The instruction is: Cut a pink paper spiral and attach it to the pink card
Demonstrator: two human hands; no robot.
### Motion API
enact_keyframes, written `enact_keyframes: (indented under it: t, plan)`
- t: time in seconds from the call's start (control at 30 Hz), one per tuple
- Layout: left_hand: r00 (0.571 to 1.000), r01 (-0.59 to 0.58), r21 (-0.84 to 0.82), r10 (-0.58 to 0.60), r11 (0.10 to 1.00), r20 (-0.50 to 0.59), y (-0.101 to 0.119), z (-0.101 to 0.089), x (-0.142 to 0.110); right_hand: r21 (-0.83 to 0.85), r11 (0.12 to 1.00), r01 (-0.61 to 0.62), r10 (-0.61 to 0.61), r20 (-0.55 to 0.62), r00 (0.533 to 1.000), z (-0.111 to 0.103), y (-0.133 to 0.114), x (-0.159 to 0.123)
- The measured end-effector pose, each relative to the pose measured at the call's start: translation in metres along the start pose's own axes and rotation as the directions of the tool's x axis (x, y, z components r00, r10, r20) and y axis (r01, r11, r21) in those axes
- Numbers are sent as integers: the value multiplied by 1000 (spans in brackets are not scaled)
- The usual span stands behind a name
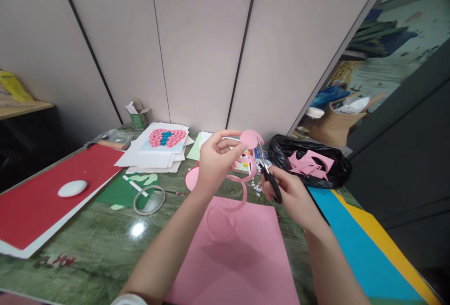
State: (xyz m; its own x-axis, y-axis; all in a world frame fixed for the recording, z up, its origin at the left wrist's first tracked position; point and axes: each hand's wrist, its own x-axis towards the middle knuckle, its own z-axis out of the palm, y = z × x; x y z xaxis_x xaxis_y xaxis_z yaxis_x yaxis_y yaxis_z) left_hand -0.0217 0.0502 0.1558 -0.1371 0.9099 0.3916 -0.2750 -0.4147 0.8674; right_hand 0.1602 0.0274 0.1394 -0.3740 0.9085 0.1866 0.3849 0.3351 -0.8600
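My left hand [218,155] pinches a round piece of pink paper [249,139] between thumb and fingers. From it a curling paper strip [244,191] hangs down in a spiral. Black-handled scissors [272,184] are gripped in my right hand [288,192], their blades up at the right edge of the round piece. Below both hands a large pink sheet [242,258] lies on the green marbled table [101,248]. A pink disc [191,179] shows just left of my left wrist, partly hidden by it.
A black plastic bag [342,166] holds pink paper scraps [311,164] at right, above blue [362,244] and yellow sheets [383,244]. Leftward lie a tape roll [136,202], green paper [112,192], a red sheet [42,202] with a white oval object [72,188], and stacked white papers [140,155].
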Motion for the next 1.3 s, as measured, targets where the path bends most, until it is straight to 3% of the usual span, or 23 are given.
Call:
enact_keyframes:
  t: [0.5,1.3]
  plan:
    - [998,-17,187,5,982,69,8,0,-4,-10,1000,-24,24,-21,999,-1,-4,1]
    - [997,-51,239,36,970,63,13,-6,-5,-112,993,-29,35,49,998,-10,-3,-1]
